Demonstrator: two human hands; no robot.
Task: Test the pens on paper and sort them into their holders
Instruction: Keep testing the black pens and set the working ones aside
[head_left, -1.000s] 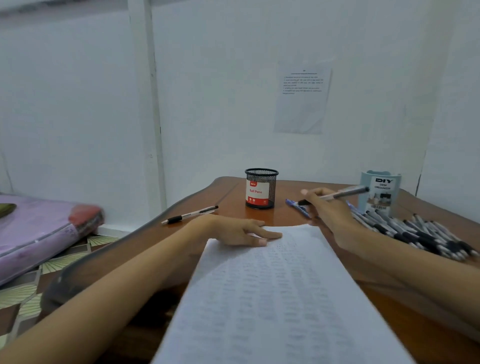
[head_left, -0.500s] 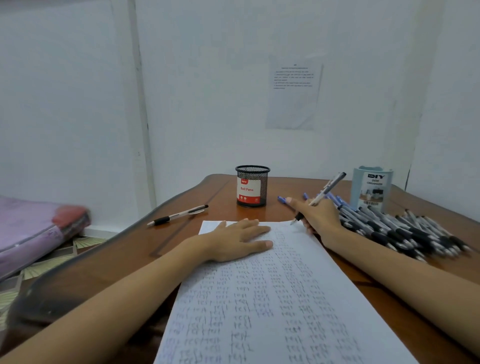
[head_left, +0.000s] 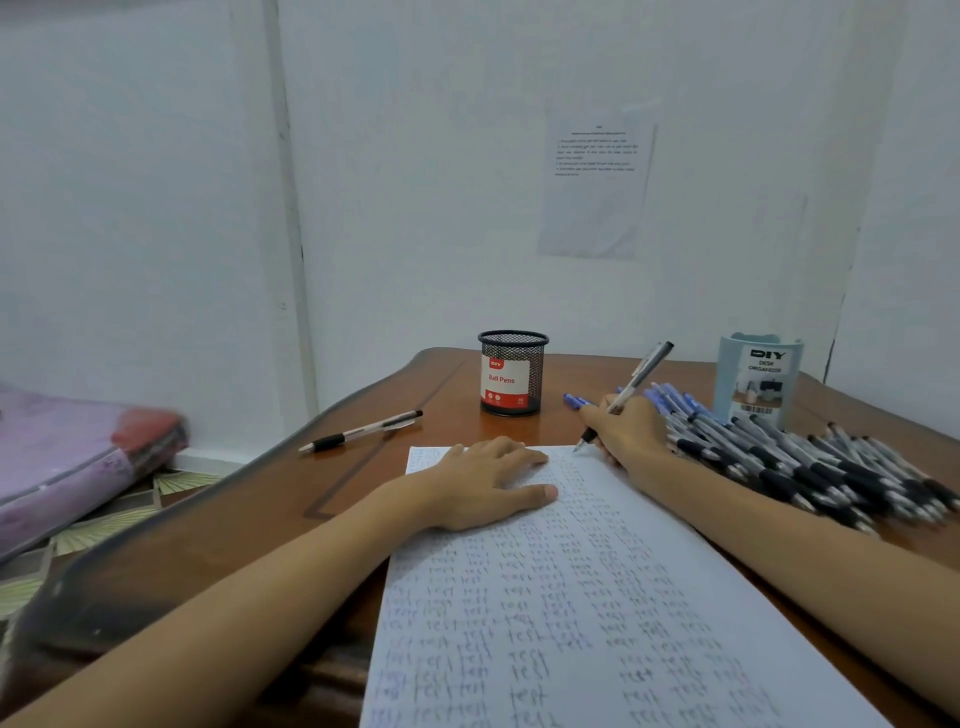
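Both of your hands work at the far end of the paper (head_left: 597, 623). Your left hand (head_left: 483, 486) lies flat on it, fingers straight and slightly spread, pressing it down. Your right hand (head_left: 631, 434), just to the right of the left, grips a pen (head_left: 636, 379) in a writing hold, fingers curled round the barrel. The tip is at the sheet's far right corner, though whether it touches you cannot tell from this view. The clip end slants up and away from you.

From under your hands the paper runs back towards you, filled with rows of the handwritten word "test". Just beyond your right hand lie a few blue pens (head_left: 675, 402). To its right, close beside your forearm, a large pile of pens (head_left: 805, 467) in black and grey spreads across the worktop (head_left: 260, 499). Past that pile stands a pale blue desk organizer (head_left: 758, 379). Beyond your left hand stands a black mesh holder (head_left: 512, 374) labelled "Ball Pens". Well apart to the left of that hand lies a lone pen (head_left: 363, 430) with a black grip. A printed notice (head_left: 597, 187) hangs on the wall behind.
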